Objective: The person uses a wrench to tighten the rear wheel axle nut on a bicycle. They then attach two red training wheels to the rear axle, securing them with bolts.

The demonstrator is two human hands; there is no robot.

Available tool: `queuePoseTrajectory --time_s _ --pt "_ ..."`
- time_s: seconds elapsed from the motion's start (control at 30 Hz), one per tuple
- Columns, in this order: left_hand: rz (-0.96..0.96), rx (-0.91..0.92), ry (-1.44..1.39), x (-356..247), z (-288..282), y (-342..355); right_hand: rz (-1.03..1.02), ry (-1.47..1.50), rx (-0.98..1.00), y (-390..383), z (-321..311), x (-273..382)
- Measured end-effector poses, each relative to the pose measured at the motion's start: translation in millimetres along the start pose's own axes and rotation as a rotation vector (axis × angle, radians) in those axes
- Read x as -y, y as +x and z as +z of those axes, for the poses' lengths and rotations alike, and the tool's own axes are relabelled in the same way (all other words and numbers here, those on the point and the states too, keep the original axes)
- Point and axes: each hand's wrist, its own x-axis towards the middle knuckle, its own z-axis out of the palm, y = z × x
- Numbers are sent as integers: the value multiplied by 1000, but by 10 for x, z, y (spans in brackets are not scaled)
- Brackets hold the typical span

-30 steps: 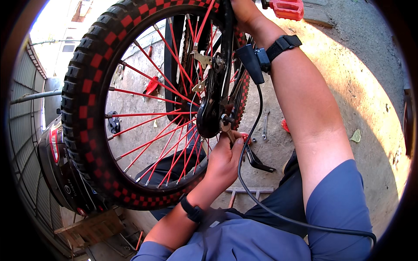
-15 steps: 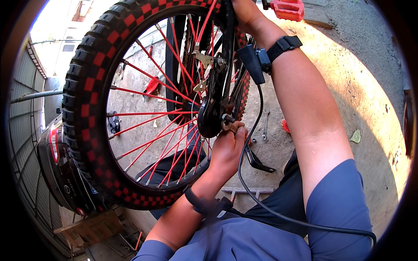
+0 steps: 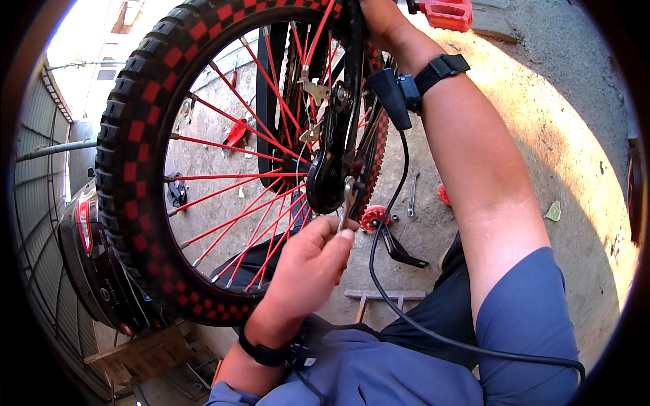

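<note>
A wheel with red spokes and a red-and-black checkered tire [image 3: 145,166] stands upright in a black bicycle frame [image 3: 355,74]. At its hub, below a black round cover [image 3: 325,189], the head of a metal wrench [image 3: 348,196] is at the axle end. My left hand [image 3: 305,267] is closed on the wrench's lower part, thumb against the handle. My right hand [image 3: 387,26] is at the black frame tube near the top edge. Its fingers are hidden, so its grip cannot be made out.
A second wrench [image 3: 413,195] lies on the concrete, near a red round part [image 3: 374,218] and a black bent bracket [image 3: 401,252]. A black cable [image 3: 376,271] hangs from my right wrist across my lap. A red pedal [image 3: 447,13] sticks out top right. A dark car [image 3: 101,264] stands left.
My left hand has moved down and left from the axle, and the wrench in it now shows clearly. The red round part behind has come into sight. My right arm stays nearly still.
</note>
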Motion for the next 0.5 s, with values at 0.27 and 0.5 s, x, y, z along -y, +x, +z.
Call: queuePoseTrajectory --time_s 0.27,0.5 --pt "437 -172 515 588 186 127 3 4 -32 -15 65 -11" --pt "389 -167 413 663 289 423 -1 -18 -11 -12 48 4"
